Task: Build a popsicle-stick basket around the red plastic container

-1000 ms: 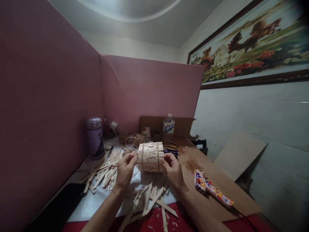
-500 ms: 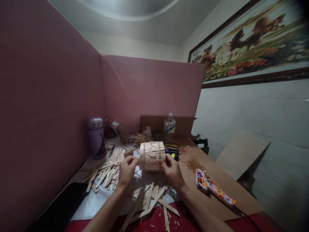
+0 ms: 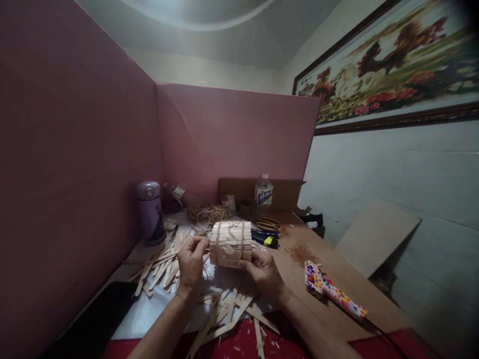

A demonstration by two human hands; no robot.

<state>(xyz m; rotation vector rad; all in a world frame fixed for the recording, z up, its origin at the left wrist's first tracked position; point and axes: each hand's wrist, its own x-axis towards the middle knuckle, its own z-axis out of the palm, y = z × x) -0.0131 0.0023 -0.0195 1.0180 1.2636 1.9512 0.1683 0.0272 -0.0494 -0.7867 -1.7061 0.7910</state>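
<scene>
A barrel-shaped piece made of pale wooden sticks [image 3: 231,240], with two bands of twine round it, is held above the table on its side. My right hand [image 3: 264,271] grips its right end, thumb on the front. At its left end is my left hand [image 3: 192,262], with thumb and fingers pinched together; what lies between them is too small to make out. Loose wooden sticks [image 3: 164,269] lie to the left, and more cut sticks [image 3: 234,311] lie below the barrel.
A purple flask [image 3: 149,214] stands at the back left, a clear bottle [image 3: 264,192] at the back. Scissors [image 3: 268,224] and a yellow-black cutter [image 3: 270,242] lie behind my right hand. A flower-patterned glue gun [image 3: 333,289] with a cable lies right. Twine [image 3: 217,214] sits behind.
The barrel has shifted a little to the left and turned slightly. Both hands have moved left with it, and the yellow-black cutter shows more fully.
</scene>
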